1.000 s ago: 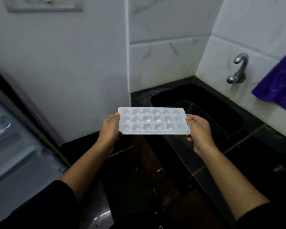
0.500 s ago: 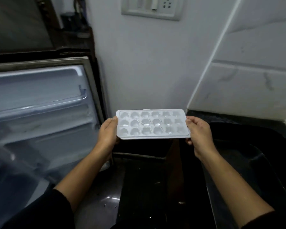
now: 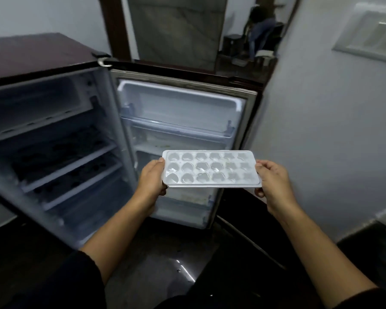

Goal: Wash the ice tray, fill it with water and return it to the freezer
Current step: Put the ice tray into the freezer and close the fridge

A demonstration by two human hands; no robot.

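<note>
A white ice tray with three rows of small cups, holding clear water, is held level in front of me. My left hand grips its left short edge, thumb on top. My right hand grips its right short edge the same way. Behind the tray stands a small fridge with its door swung wide open. The freezer compartment sits at the top left of the fridge interior, well to the left of the tray and above it.
Wire shelves fill the fridge below the freezer. The door has white bins. A white wall with a switch plate rises on the right, a dark counter corner below it. A doorway opens behind the fridge.
My view has swung left from the sink to the open fridge. Both hands have kept their hold on the tray, which stays level.
</note>
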